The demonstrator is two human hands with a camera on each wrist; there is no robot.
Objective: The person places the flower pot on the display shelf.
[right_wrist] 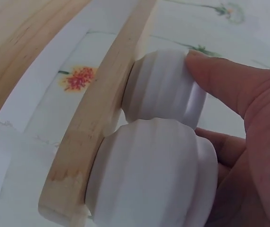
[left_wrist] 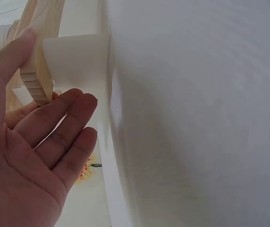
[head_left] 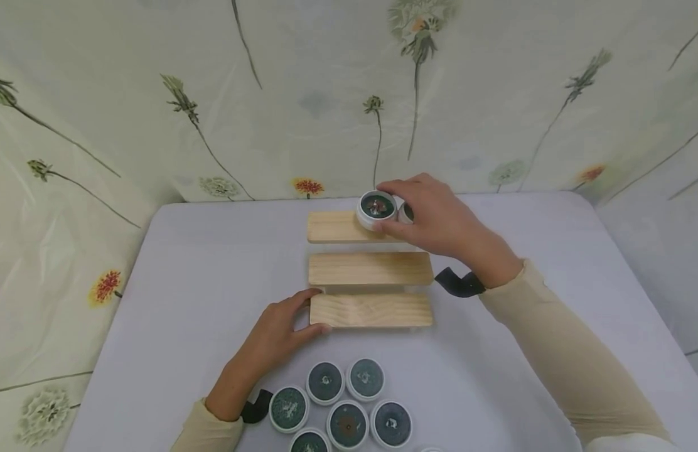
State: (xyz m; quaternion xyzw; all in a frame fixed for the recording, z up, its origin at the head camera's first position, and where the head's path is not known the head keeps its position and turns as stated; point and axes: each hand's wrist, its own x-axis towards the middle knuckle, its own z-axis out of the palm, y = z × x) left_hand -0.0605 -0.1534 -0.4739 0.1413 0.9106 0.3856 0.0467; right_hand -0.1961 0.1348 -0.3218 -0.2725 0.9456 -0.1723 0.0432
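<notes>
A stepped stand has three pale wooden boards, the front board, the middle board and the back board, on white supports. My left hand pinches the left end of the front board between thumb and forefinger, its other fingers extended in the left wrist view. At the back board, my right hand grips a fluted white jar with a dark green patterned top. A second white jar sits beside it on the same board, mostly hidden by the right hand in the head view.
Several more white jars with dark green tops stand grouped on the white-covered table, in front of the stand near my left wrist. A flower-printed sheet hangs behind the table's back edge.
</notes>
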